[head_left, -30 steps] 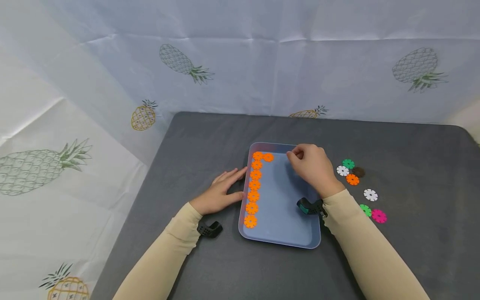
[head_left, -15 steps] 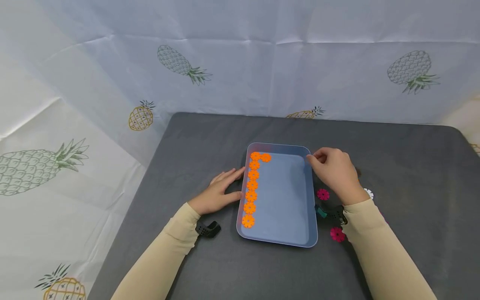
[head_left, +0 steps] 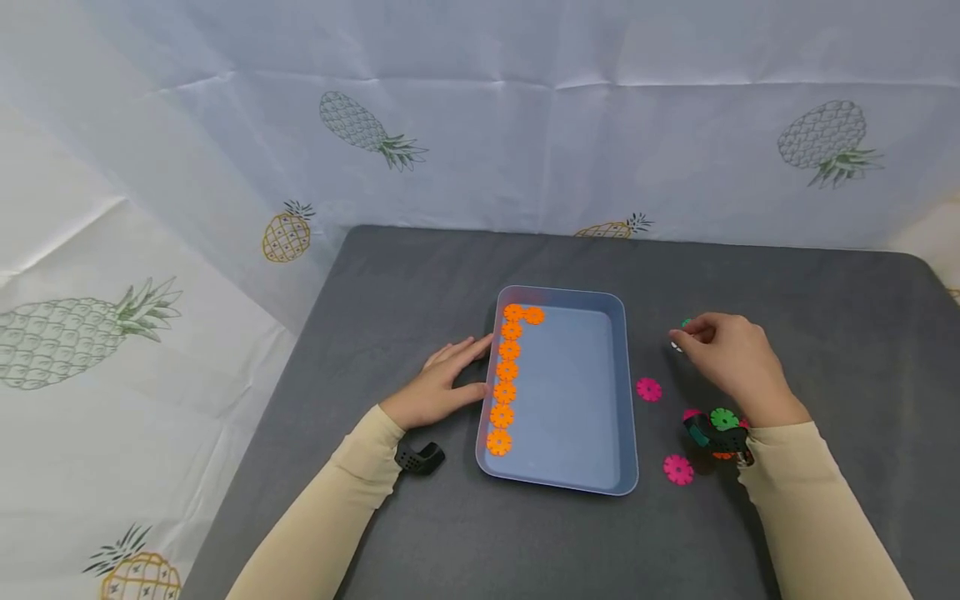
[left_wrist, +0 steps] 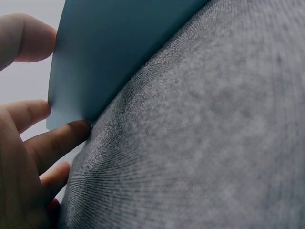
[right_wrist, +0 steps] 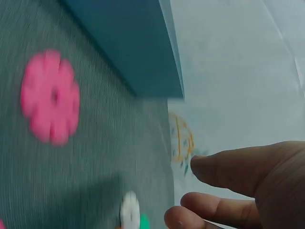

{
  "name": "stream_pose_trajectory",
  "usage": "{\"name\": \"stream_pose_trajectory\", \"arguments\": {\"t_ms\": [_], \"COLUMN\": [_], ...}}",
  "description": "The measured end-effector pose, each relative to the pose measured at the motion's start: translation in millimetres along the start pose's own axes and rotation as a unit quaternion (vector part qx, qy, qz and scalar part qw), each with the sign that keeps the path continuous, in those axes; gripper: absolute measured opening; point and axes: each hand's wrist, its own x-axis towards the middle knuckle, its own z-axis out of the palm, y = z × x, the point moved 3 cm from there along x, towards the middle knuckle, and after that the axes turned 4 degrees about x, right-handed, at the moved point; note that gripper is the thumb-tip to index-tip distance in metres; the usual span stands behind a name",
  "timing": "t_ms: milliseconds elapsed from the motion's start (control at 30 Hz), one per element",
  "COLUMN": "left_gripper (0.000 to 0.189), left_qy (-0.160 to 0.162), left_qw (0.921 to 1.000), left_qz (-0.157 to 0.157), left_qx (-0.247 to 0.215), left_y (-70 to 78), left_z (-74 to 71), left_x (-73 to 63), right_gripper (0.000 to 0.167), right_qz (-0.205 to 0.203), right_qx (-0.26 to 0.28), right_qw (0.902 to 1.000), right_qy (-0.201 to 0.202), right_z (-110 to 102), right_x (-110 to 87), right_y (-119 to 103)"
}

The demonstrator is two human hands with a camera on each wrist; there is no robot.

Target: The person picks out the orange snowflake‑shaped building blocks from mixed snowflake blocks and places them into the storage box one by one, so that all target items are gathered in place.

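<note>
My left hand (head_left: 437, 387) rests against the left side of a blue-grey tray (head_left: 573, 400), fingers extended; the left wrist view shows fingertips at the tray's wall (left_wrist: 109, 52). Along the tray's left side runs a column of orange notched plastic discs (head_left: 507, 369), with one more orange disc (head_left: 534, 316) beside the top one. Right of the tray, my right hand (head_left: 738, 362) hovers over the loose discs. In the right wrist view its thumb (right_wrist: 228, 167) and fingers are apart, with nothing between them. A white disc (right_wrist: 129, 212) and a green one (right_wrist: 144, 222) lie below.
Pink discs (head_left: 648, 389) lie close to the tray's right side, another (head_left: 678, 469) nearer the front. A green disc (head_left: 724, 418) shows beside the right wristband (head_left: 716, 435), which partly hides others. The dark grey table (head_left: 420, 275) meets a pineapple-print cloth (head_left: 480, 150) behind.
My right hand has moved right, from over the tray's far right corner to the loose discs, uncovering pink discs beside the tray. The left hand stays at the tray's side.
</note>
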Motion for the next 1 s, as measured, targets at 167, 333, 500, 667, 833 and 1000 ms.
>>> {"name": "stream_pose_trajectory", "arguments": {"t_ms": [167,333,500,667,833,1000], "left_gripper": [0.076,0.076,0.075,0.075,0.076,0.076], "left_qy": [0.004,0.006,0.005,0.004,0.002,0.001], "left_qw": [1.0000,1.0000,1.0000,0.9999,0.9999,1.0000], "left_qz": [-0.001,0.002,0.005,0.010,0.012,0.009], "left_qx": [-0.002,-0.002,-0.001,-0.001,-0.002,-0.004], "left_y": [-1.3,-1.5,-1.1,-0.7,0.5,2.0], "left_z": [1.1,1.1,1.3,2.0,0.6,-0.8], "left_x": [-0.4,-0.5,-1.0,-0.4,0.1,-0.4], "right_gripper": [0.050,0.049,0.056,0.054,0.049,0.045], "right_qz": [0.023,0.034,0.035,0.034,0.026,0.016], "right_qx": [-0.012,-0.022,-0.042,-0.056,-0.062,-0.073], "right_qw": [0.9996,0.9985,0.9967,0.9956,0.9961,0.9960], "right_qy": [-0.016,-0.037,-0.060,-0.067,-0.056,-0.048], "right_z": [-10,-10,-6,-4,-3,1], "right_x": [-3.6,-7.2,-5.7,-3.9,-4.9,-4.7], "right_y": [18,28,33,36,34,33]}}
